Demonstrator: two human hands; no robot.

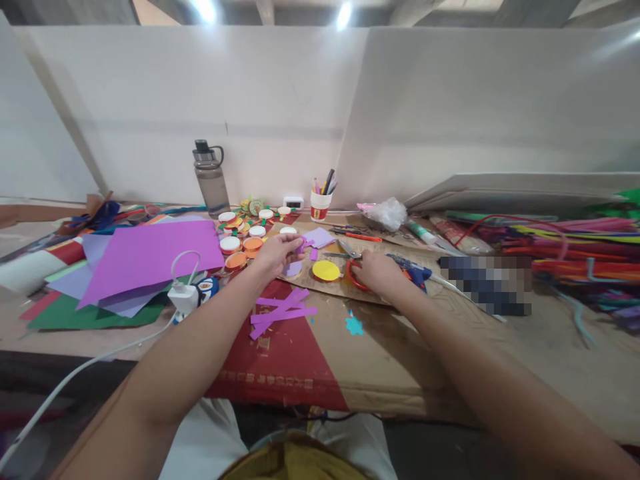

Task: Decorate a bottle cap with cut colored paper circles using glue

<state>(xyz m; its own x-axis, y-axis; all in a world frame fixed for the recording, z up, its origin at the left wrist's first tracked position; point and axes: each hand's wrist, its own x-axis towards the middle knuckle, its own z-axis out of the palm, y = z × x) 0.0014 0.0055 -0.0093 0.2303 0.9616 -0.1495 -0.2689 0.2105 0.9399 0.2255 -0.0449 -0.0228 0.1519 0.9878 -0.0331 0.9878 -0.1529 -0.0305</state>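
Note:
My left hand pinches a small purple paper piece between thumb and fingertips. My right hand is closed on scissors with orange-red handles, their blades pointing up and left. Between the hands lies a yellow disc. Under my left fingertips sits a light purple disc. Another small purple piece and light purple paper lie just beyond. Several purple paper strips cross each other nearer to me, and a teal flower-shaped cutout lies to their right.
Purple paper sheets and a white charger with cable lie left. Behind stand a water bottle, round orange-and-white pieces and a pen cup. Right are a blue glue gun and fuzzy craft stems.

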